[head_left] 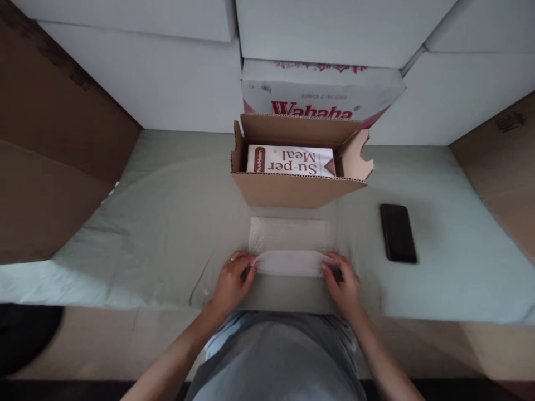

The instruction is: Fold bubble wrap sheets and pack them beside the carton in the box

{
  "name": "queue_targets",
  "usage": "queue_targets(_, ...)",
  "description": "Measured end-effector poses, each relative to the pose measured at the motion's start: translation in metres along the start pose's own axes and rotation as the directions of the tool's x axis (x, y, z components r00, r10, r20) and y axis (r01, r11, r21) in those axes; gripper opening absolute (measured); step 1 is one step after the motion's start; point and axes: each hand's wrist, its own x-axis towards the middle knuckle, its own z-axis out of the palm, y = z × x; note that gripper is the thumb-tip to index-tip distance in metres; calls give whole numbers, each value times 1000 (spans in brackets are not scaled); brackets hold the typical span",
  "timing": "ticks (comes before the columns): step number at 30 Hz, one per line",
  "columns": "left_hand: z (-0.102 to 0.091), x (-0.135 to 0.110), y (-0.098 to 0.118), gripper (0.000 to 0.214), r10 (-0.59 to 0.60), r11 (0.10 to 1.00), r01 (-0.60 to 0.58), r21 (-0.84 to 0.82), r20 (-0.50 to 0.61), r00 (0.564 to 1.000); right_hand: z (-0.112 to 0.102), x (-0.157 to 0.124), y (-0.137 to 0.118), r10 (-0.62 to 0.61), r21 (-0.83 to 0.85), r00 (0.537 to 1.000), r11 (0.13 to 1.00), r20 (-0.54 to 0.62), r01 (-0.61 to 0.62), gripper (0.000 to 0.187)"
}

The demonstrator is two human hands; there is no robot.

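Note:
A translucent sheet of bubble wrap lies on the cloth-covered table, its near part folded or raised toward me. My left hand pinches the near left corner between thumb and fingers. At the opposite corner, my right hand grips the wrap the same way. Just beyond the sheet stands an open brown cardboard box with its flaps up. Inside it sits a white carton printed "Su-per Meal", which reads upside down from here.
A black phone lies to the right on the green cloth. White boxes are stacked along the back, among them a "Wahaha" carton. Large brown cardboard boxes flank the left side, with another cardboard surface at right.

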Motion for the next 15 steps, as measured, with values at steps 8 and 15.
queue_targets(8,7,13,6,17,-69,969,74,235,-29,997,8,6,3,-113,-179,992,979,-53,102,38)
queue_targets(15,2,13,8,18,-17,987,26,157,-54,998,-5,5,-10,-212,-162,974,967,-82,197,56)
